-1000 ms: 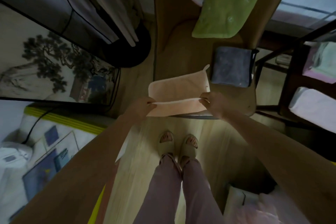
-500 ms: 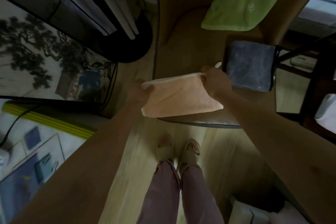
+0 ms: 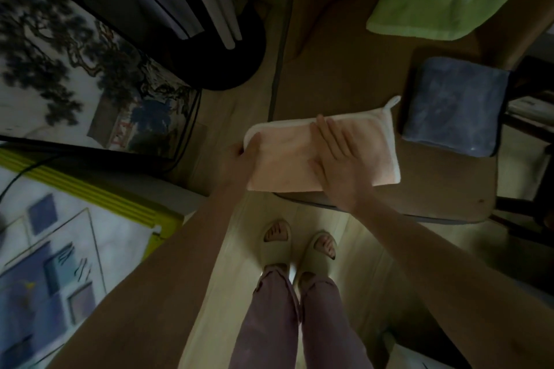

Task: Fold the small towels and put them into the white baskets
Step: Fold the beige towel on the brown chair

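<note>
While left hand (image 3: 239,156) grips peach towel (image 3: 287,156) edge overhanging table (image 3: 344,75), right hand (image 3: 338,162) presses flat

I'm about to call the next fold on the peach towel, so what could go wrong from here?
1. The peach towel overhangs the wooden table at its left end, where the left hand grips it; letting go may make it sag or slip off.
2. The right hand only presses flat, so the layers could shift.
3. The folded grey towel lies close by and could get nudged.
</note>
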Motion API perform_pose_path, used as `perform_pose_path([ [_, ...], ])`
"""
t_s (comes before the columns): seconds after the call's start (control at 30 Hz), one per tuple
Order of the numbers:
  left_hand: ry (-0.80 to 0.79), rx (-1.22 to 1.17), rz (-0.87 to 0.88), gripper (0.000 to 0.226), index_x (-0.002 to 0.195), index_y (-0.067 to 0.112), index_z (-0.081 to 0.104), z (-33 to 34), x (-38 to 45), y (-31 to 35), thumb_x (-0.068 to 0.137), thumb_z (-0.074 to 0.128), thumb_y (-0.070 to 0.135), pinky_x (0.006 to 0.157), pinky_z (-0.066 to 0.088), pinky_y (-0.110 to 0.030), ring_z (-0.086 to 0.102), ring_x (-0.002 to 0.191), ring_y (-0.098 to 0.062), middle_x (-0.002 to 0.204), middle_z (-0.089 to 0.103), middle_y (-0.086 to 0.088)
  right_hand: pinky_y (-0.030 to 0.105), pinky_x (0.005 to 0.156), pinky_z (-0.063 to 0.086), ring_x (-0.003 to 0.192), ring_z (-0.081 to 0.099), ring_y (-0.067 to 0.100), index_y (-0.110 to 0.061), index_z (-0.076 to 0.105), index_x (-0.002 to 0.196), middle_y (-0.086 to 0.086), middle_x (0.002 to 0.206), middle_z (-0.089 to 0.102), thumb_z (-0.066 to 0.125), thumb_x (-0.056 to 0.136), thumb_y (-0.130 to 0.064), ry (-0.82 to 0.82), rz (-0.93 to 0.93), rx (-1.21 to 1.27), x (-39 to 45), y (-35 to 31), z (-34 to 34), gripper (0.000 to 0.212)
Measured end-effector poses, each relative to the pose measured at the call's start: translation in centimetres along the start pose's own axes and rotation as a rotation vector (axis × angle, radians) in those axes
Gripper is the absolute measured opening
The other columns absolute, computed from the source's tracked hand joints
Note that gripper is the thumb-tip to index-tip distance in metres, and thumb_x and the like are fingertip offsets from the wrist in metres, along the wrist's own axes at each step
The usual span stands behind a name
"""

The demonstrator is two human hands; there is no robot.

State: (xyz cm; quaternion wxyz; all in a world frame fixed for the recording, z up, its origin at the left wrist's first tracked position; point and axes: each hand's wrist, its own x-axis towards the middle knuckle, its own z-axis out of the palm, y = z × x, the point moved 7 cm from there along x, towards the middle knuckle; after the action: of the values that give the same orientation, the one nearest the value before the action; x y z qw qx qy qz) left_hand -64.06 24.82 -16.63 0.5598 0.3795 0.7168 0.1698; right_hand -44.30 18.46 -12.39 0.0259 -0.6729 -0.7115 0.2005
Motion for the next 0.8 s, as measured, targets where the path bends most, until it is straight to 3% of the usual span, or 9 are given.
perform_pose_path([
  [0.07,0.124,0.015,0.126,0.040,0.066,0.020,0.053,-0.8,-0.2,1.5,0.095,0.050,0.047,0.056,0.041,-0.023,0.048,0.052,-0.001,0.055,0.048,0.010,0.038,0.122,0.003,0.149,0.003,0.023,-0.008,0.001,0.152,0.009,0.160,0.001,0.022,0.101,-0.038,0.002,0.036,0.024,0.4,0.0,0.4,0.063],
  [0.17,0.293,-0.086,0.211,0.035,0.082,0.012,0.054,-2.4,0.3,2.9,0.099,0.045,0.042,0.048,0.037,-0.009,0.047,0.050,0.009,0.067,0.050,0.006,0.041,0.122,0.003,0.149,0.002,0.027,-0.011,0.002,0.153,0.013,0.161,0.001,0.019,0.100,-0.043,-0.019,0.068,0.015,0.8,0.3,1.1,0.064],
  [0.27,0.203,-0.001,0.209,0.037,0.078,0.010,0.052,-2.4,1.0,2.9,0.100,0.044,0.038,0.044,0.034,-0.009,0.045,0.051,0.005,0.064,0.047,0.005,0.047,0.120,0.002,0.148,-0.001,0.037,-0.024,0.004,0.153,0.017,0.160,-0.003,0.016,0.098,-0.051,-0.023,0.116,-0.021,1.3,0.1,1.4,0.063],
  [0.4,0.197,0.214,0.315,0.040,0.075,0.010,0.053,-3.1,1.4,4.0,0.102,0.041,0.038,0.051,0.034,-0.023,0.045,0.058,-0.008,0.063,0.048,0.002,0.055,0.117,-0.004,0.144,-0.006,0.046,-0.035,-0.003,0.152,0.015,0.160,-0.009,0.015,0.095,-0.060,0.022,0.231,0.007,2.5,-1.1,1.6,0.065],
  [0.53,0.193,0.247,0.368,0.049,0.055,0.021,0.034,-4.3,2.1,5.1,0.101,0.045,0.034,0.044,0.022,-0.018,0.033,0.042,0.002,0.051,0.034,0.007,0.059,0.117,-0.001,0.144,-0.006,0.047,-0.038,-0.005,0.151,0.013,0.161,-0.007,0.012,0.095,-0.061,0.027,0.265,-0.033,2.5,-1.2,2.0,0.063],
  [0.8,0.129,0.234,0.400,0.045,0.058,0.022,0.035,-4.2,1.7,6.4,0.102,0.042,0.031,0.044,0.023,-0.016,0.032,0.045,0.001,0.053,0.033,0.008,0.058,0.117,-0.001,0.145,-0.007,0.044,-0.038,-0.002,0.152,0.013,0.161,-0.007,0.012,0.096,-0.061,-0.026,0.239,-0.099,2.3,-1.2,2.0,0.062],
])
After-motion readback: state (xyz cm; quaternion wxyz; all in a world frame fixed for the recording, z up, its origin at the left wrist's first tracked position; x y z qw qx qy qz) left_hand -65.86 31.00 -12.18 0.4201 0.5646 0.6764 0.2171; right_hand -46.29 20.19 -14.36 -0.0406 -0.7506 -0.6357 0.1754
